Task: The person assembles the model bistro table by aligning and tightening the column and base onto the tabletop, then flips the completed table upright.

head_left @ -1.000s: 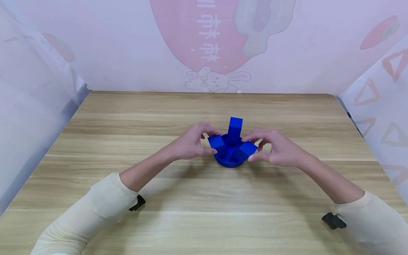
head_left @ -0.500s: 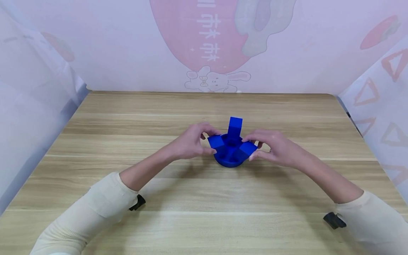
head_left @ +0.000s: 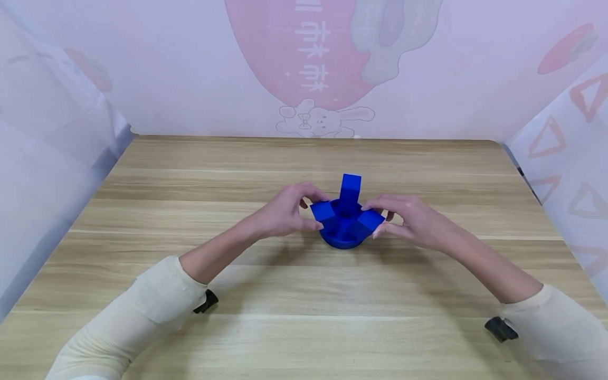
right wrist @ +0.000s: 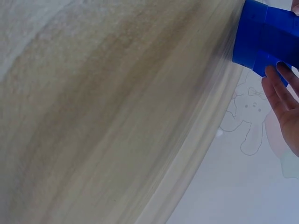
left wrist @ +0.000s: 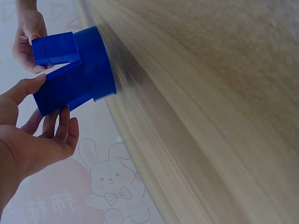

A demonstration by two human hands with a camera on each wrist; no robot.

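Observation:
A blue plastic stand with a round base (head_left: 343,244) and three flared, square-ended arms stands upright on the table. My left hand (head_left: 287,211) pinches its left arm (head_left: 323,212), thumb on the near side and fingers on the far side. On the opposite side, my right hand (head_left: 415,219) holds the right arm (head_left: 369,221) the same way. The back arm (head_left: 351,187) rises untouched between them. In the left wrist view, the left hand's fingertips (left wrist: 63,116) lie along the arm's side. The right wrist view cuts off part of the right hand (right wrist: 289,112).
The wood-grain table (head_left: 304,316) stretches around the stand to a printed backdrop (head_left: 190,68) at its far edge. White printed sheets (head_left: 565,153) flank both sides. Below the cuffs sit small black wrist devices (head_left: 501,330).
Both hands stay on the same two arms of the stand, and the stand keeps its place. The right thumb has shifted very slightly.

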